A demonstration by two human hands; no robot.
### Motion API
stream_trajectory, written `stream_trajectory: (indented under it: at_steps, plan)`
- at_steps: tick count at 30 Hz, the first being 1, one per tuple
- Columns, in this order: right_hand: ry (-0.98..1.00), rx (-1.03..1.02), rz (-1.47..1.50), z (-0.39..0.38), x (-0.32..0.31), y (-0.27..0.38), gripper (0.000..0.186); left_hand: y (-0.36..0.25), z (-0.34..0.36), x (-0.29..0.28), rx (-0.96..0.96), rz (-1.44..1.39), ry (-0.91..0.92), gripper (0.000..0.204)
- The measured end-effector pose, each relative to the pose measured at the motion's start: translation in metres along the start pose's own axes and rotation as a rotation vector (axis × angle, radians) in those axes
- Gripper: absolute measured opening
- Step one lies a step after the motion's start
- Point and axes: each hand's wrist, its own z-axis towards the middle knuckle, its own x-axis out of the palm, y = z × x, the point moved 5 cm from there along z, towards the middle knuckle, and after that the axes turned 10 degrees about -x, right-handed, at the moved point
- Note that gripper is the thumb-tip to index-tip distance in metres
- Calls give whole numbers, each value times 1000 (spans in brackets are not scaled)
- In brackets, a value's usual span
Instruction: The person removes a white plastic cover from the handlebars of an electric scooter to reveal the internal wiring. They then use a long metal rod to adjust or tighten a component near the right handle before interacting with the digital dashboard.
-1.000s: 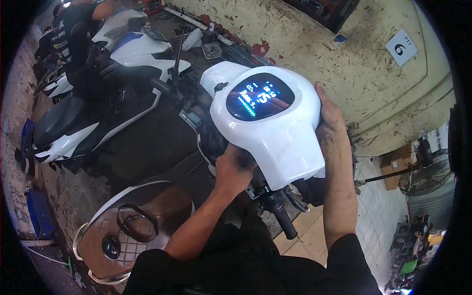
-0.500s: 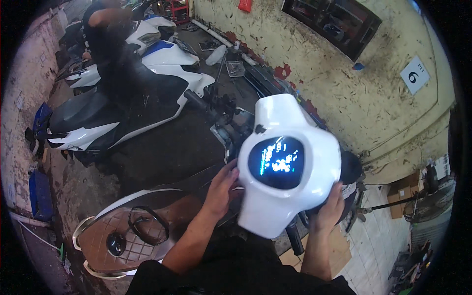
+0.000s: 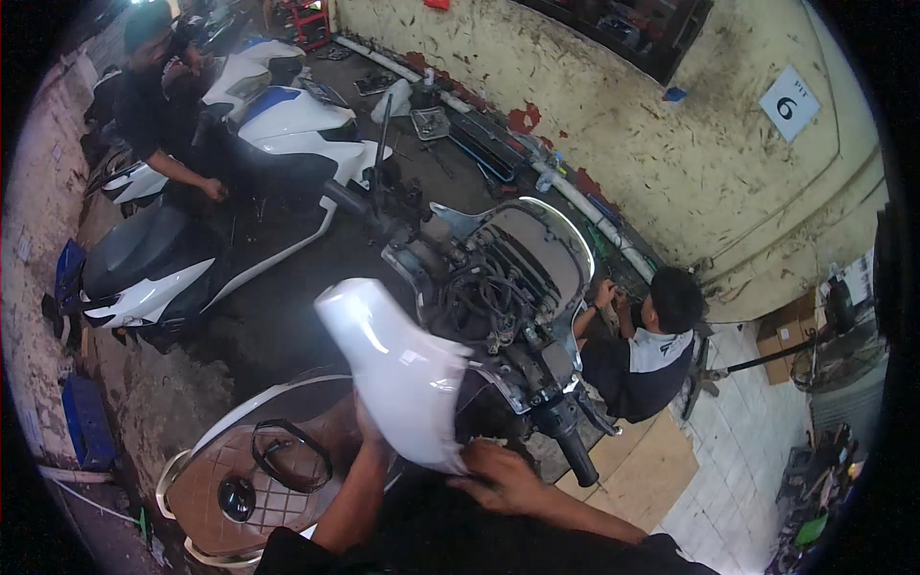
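Observation:
A glossy white scooter handlebar cover (image 3: pixel 398 379) hangs tilted in front of me, left of the bare handlebar (image 3: pixel 565 446). My left hand (image 3: pixel 369 426) is behind its lower left side, with most fingers hidden, and supports it. At the lower right corner, my right hand (image 3: pixel 498 476) is closed on the cover's edge. No dash display shows from this side. Beyond it, the scooter's steering head lies exposed, with bundled black wires (image 3: pixel 484 302) in the open front.
On the brown quilted seat (image 3: pixel 201 470) lie a black ring-shaped frame (image 3: pixel 324 465) and a round black cap (image 3: pixel 237 498). One person (image 3: pixel 652 359) crouches at the right of the front end. Another person (image 3: pixel 158 115) is beside a white scooter (image 3: pixel 172 283) at left.
The cover has swung left and down off the steering head, turning its lit display out of sight. Both hands moved left with it. The wires and the crouching person have come into view.

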Motion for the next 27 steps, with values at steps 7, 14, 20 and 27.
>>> stream_trajectory:
  at_steps: [7, 14, 20, 27]
  plan:
    - [117, 33, -181, 57, 54, -39, 29, 16, 32, -2, -25, 11, -47, 48]
    - [244, 95, -515, 59, 71, -76, 20, 5, 47, -13, 37, 7, -160, 52]
    - [244, 19, -436, 53, 63, -60, 24, -15, 34, -18, 138, 186, -50, 64]
    - [184, 585, 295, -46, -75, 11, 30, -22, 12, -52, 1, -114, -222, 61]
